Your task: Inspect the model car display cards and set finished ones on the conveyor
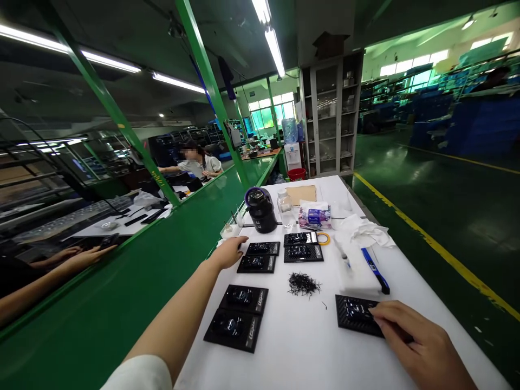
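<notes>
My left hand [231, 253] reaches to the left side of the white table, beside a black plate with a dark model car [260, 248]; its fingers are bent, and whether they hold anything is unclear. At the right, my right hand [410, 330] pinches at the right end of another dark model car [357, 310] on a black textured plate [345, 323]. Several similar plates lie about, two near the front left [252, 330] and two at the back middle [303, 253]. A pile of small black strips [303, 284] sits mid-table.
Behind the plates stand a black jug [261, 212], a clear bottle [286, 208] and a tissue pack [314, 215]. A blue cutter [374, 270] lies beside white foam [357, 273]. Green partition [162, 281] runs along the left; people sit beyond it.
</notes>
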Motion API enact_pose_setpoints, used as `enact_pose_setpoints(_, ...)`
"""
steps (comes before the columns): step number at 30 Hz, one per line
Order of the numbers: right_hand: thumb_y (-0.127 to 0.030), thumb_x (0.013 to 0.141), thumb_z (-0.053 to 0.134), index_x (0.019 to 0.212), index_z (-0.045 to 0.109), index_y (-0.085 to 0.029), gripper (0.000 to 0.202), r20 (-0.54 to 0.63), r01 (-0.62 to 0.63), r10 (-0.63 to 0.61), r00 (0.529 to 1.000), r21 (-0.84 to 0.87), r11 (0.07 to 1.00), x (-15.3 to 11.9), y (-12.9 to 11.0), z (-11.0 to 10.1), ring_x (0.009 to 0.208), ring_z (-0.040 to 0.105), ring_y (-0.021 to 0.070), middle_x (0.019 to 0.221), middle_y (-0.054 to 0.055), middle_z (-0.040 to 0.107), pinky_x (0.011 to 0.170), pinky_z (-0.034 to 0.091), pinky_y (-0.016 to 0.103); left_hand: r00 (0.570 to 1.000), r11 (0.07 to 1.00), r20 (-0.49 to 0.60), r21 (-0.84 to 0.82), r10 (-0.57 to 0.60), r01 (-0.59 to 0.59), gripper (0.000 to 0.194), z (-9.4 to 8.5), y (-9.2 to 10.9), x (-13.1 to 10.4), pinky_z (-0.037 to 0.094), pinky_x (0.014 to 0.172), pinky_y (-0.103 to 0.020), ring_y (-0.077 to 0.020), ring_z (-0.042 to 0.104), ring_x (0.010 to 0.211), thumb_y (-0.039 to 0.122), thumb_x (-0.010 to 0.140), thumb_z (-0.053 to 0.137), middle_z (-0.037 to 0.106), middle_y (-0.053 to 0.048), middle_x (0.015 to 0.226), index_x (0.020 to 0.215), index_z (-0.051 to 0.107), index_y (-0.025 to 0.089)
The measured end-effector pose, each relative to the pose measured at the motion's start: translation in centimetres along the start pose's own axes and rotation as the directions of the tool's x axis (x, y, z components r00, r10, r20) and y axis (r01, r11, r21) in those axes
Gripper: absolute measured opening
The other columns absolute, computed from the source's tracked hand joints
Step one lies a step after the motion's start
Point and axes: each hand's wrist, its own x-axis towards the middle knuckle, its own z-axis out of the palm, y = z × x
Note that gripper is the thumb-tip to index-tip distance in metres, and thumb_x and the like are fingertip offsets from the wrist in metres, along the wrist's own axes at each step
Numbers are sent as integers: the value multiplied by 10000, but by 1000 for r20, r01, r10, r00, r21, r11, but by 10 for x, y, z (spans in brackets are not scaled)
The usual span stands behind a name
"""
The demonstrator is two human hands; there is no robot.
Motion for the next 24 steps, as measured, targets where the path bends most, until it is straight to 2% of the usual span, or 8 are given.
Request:
enact_pose_setpoints(6, -469, 919, 615, 906, 729, -250, 247, 51, -202, 201, 978, 15, 979, 0, 12, 0, 809, 716, 196, 975, 40, 719, 607, 588, 163, 966, 993, 232, -7, 115, -116, 424, -5, 12, 39, 518, 990, -504, -252, 617, 1145, 375, 957, 608, 593, -114, 1323, 1330, 549, 183)
enact_pose_setpoints(8, -513, 917, 604, 928, 726, -253, 288, 85, -276, 273, 958, 15, 961, 0, 16, 1, 829, 711, 205, 996, 43, 715, 583, 585, 167, 953, 988, 263, -13, 152, -154, 547, -7, 15, 45, 502, 1012, -491, -256, 626, 1156, 347, 933, 635, 610, -116, 1333, 1433, 461, 204)
enact_pose_setpoints(11, -563, 913, 582, 949, 723, -258, 338, 99, -344, 342, 934, -4, 939, 3, 21, 1, 850, 706, 208, 995, 40, 713, 643, 593, 178, 946, 981, 264, -10, 187, -191, 892, -9, 14, 48, 486, 1022, -419, -270, 629, 1190, 232, 824, 687, 648, -90, 1341, 1576, 208, 246)
enact_pose_setpoints(13, -579, 905, 584, 948, 723, -257, 353, 121, -364, 363, 924, -19, 931, 5, 21, 1, 848, 704, 206, 974, 38, 714, 685, 594, 183, 949, 978, 244, 0, 201, -207, 963, -10, 9, 46, 482, 1007, -399, -285, 635, 1186, 217, 785, 671, 664, -73, 1332, 1593, 148, 259)
enact_pose_setpoints(16, -573, 895, 592, 922, 722, -254, 346, 117, -382, 382, 917, -22, 924, 7, 20, 1, 846, 700, 207, 956, 35, 715, 690, 587, 181, 956, 975, 202, 15, 214, -221, 911, -7, 1, 45, 467, 1010, -432, -310, 635, 1175, 272, 814, 619, 665, -87, 1328, 1595, 152, 240)
enact_pose_setpoints(19, -561, 885, 601, 895, 720, -253, 330, 46, -393, 393, 918, -9, 919, 8, 17, 2, 835, 696, 204, 938, 29, 715, 691, 580, 180, 957, 973, 183, 7, 227, -232, 981, -1, -1, 49, 450, 1037, -433, -316, 613, 1209, 335, 779, 666, 638, -91, 1370, 1598, 136, 224)
enact_pose_setpoints(22, -549, 877, 620, 881, 719, -250, 314, 10, -374, 374, 927, -20, 927, 7, 14, 3, 826, 695, 208, 930, 28, 714, 670, 577, 188, 958, 975, 181, -7, 221, -224, 1018, 2, -1, 59, 471, 1010, -414, -324, 624, 1191, 392, 699, 749, 645, -86, 1362, 1574, 252, 233)
enact_pose_setpoints(24, -515, 894, 620, 880, 712, -250, 281, -1, -348, 348, 938, -46, 937, 7, 11, 3, 826, 688, 208, 946, 29, 708, 647, 569, 196, 966, 979, 158, -9, 203, -204, 980, -3, 0, 63, 489, 972, -413, -332, 653, 1138, 418, 688, 760, 680, -93, 1305, 1547, 328, 231)
